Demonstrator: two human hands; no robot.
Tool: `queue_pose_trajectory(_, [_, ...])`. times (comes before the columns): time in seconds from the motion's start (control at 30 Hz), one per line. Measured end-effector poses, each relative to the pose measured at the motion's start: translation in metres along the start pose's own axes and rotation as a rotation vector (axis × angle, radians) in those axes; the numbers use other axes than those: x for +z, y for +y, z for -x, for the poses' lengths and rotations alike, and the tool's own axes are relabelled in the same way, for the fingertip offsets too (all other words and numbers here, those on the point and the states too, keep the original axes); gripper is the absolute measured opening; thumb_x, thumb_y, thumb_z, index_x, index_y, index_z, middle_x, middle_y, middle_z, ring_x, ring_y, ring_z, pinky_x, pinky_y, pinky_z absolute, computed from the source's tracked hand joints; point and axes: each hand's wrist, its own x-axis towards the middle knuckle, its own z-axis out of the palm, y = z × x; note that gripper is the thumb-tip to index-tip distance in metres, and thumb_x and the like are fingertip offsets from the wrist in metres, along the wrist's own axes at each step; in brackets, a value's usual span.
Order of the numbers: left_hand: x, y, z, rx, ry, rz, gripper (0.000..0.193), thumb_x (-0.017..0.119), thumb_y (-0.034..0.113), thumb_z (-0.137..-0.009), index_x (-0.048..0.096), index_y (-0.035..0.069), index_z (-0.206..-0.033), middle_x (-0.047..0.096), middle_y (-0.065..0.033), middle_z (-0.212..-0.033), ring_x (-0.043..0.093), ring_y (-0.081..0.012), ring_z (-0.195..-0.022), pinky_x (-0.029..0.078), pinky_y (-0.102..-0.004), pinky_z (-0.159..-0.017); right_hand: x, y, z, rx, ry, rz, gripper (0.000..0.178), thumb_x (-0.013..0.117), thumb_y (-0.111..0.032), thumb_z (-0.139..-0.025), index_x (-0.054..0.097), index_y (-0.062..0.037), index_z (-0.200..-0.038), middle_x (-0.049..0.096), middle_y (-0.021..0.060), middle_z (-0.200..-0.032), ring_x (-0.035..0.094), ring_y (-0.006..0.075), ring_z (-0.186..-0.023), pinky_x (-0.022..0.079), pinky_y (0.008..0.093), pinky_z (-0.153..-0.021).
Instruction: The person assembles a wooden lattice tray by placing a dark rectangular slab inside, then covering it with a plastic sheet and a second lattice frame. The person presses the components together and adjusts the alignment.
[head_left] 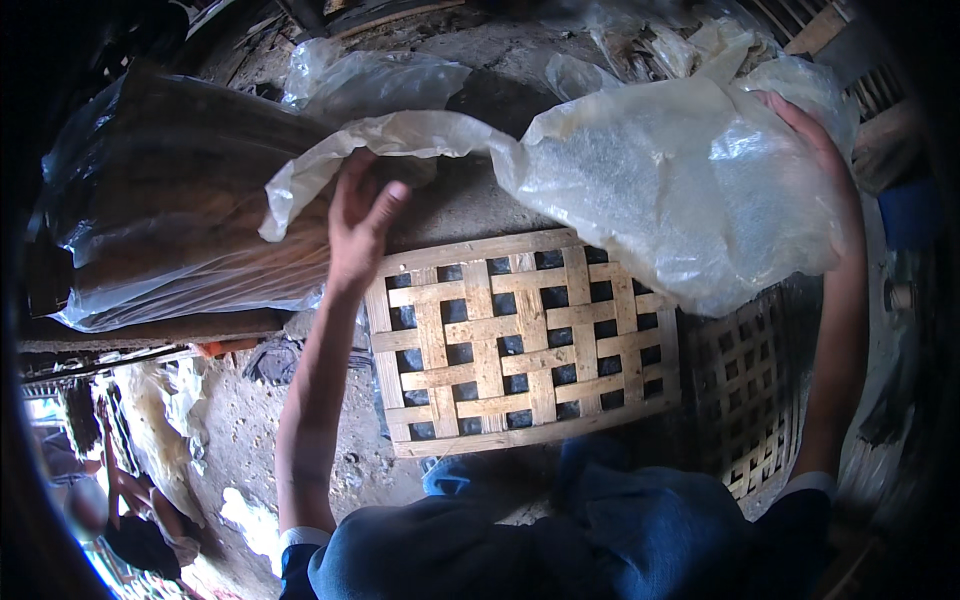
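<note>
Your left hand [362, 225] is near the top left corner of the bamboo lattice [515, 340], with the thumb well apart from the fingers. The fingertips go behind the narrow, folded end of the plastic sheet [690, 185], so it seems that this edge is supported from behind and is not clamped under the thumb. Your right hand [795, 118] is at the far right side of the same sheet, beyond the top right corner of the lattice. Its fingers are partly covered by plastic, and I cannot tell if they are closed on it.

Because your two arms are wide apart, the sheet is spread between them: gathered thin on the left, broad and loose on the right. Its lower part hangs in front of the top right corner of the lattice and hides it; whether it touches there, I cannot tell.

The lattice is in front of your knees, its bottom edge toward you. Beside its right edge there is a darker woven panel [752, 385], in shadow. Past the left edge lies a big bundle [190, 195], covered by clear plastic, probably to protect what is inside.
</note>
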Motion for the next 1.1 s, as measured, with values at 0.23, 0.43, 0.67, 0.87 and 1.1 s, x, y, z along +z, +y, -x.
queue_pose_trajectory(0.23, [-0.003, 0.01, -0.022, 0.199, 0.025, -0.25, 0.035, 0.079, 0.02, -0.09, 0.067, 0.006, -0.12, 0.056, -0.0144, -0.139, 0.046, -0.0236, -0.136, 0.033, -0.0375, -0.114, -0.026, 0.055, -0.037, 0.33, -0.09, -0.138, 0.048, 0.066, -0.049, -0.097, 0.069, -0.007, -0.12, 0.07, 0.0054, -0.11, 0.066, 0.0149, -0.093, 0.054, 0.0315, -0.085])
queue_pose_trajectory(0.43, [0.003, -0.008, -0.074, -0.039, -0.141, -0.283, 0.036, 0.072, 0.026, -0.094, 0.069, 0.009, -0.126, 0.067, -0.0113, -0.126, 0.059, -0.0205, -0.12, 0.043, -0.0338, -0.105, -0.088, 0.141, -0.118, 0.385, -0.093, 0.088, 0.081, 0.049, -0.069, -0.097, 0.052, -0.0038, -0.145, 0.064, 0.013, -0.134, 0.064, 0.0244, -0.113, 0.051, 0.0377, -0.099])
queue_pose_trajectory(0.67, [-0.012, 0.027, -0.012, -0.113, 0.169, -0.307, 0.029, 0.065, 0.017, -0.099, 0.071, 0.0, -0.122, 0.075, -0.0072, -0.116, 0.067, -0.0147, -0.103, 0.051, -0.0283, -0.092, -0.086, 0.194, -0.016, 0.367, -0.043, -0.297, 0.078, 0.049, -0.067, -0.097, 0.051, -0.0065, -0.146, 0.065, 0.0137, -0.131, 0.065, 0.025, -0.111, 0.049, 0.0409, -0.098])
queue_pose_trajectory(0.87, [-0.065, 0.012, 0.053, -0.18, 0.192, -0.167, 0.026, 0.065, 0.016, -0.101, 0.068, 0.002, -0.123, 0.073, -0.007, -0.102, 0.063, -0.0085, -0.069, 0.053, -0.0246, -0.062, -0.06, 0.281, 0.027, 0.157, 0.035, 0.168, 0.03, 0.069, -0.018, -0.097, 0.065, -0.005, -0.123, 0.069, 0.0028, -0.108, 0.067, 0.013, -0.099, 0.052, 0.0279, -0.086])
queue_pose_trajectory(1.1, [-0.048, -0.014, 0.156, -0.399, 0.307, -0.484, 0.024, 0.056, 0.015, -0.105, 0.067, 0.005, -0.124, 0.072, -0.0061, -0.114, 0.056, -0.0039, -0.053, 0.045, -0.0216, -0.046, -0.007, 0.341, 0.032, -0.399, 0.155, 1.016, 0.047, 0.075, -0.021, -0.091, 0.057, -0.005, -0.131, 0.06, 0.0176, -0.126, 0.06, 0.0333, -0.11, 0.05, 0.0386, -0.093])
